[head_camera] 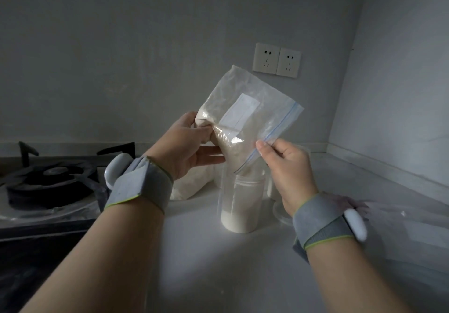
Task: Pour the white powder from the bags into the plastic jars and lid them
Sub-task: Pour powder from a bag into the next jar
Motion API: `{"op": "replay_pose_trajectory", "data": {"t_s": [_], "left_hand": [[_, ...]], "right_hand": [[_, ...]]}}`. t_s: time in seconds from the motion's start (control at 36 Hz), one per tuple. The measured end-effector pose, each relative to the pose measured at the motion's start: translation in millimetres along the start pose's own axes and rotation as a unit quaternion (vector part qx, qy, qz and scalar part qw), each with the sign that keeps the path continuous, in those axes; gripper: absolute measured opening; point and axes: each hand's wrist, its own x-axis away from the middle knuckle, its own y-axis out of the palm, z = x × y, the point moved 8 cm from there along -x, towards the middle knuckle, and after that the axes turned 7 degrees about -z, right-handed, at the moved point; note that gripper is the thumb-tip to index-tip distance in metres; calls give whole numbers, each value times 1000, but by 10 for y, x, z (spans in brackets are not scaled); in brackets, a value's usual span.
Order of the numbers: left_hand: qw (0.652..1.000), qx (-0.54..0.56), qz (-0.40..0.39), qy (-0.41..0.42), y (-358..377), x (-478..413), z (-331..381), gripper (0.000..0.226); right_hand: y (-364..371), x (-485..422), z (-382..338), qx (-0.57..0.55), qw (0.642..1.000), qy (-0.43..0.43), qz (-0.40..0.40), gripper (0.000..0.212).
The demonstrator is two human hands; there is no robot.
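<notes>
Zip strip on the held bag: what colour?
The zip strip is blue, seen in the head view.

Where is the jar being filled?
In the head view the jar stands on the counter just right of centre, directly under the tilted bag, with the stove to its left.

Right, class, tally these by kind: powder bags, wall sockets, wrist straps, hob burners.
powder bag: 2
wall socket: 2
wrist strap: 2
hob burner: 1
Total: 7
</notes>
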Motion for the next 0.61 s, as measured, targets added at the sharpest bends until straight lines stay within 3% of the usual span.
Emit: {"op": "replay_pose_trajectory", "data": {"t_s": [0.61], "left_hand": [[1000,19,-1,4,26,17,29,24]], "right_hand": [[39,-1,21,-27,1000,1,-12,21]]}}
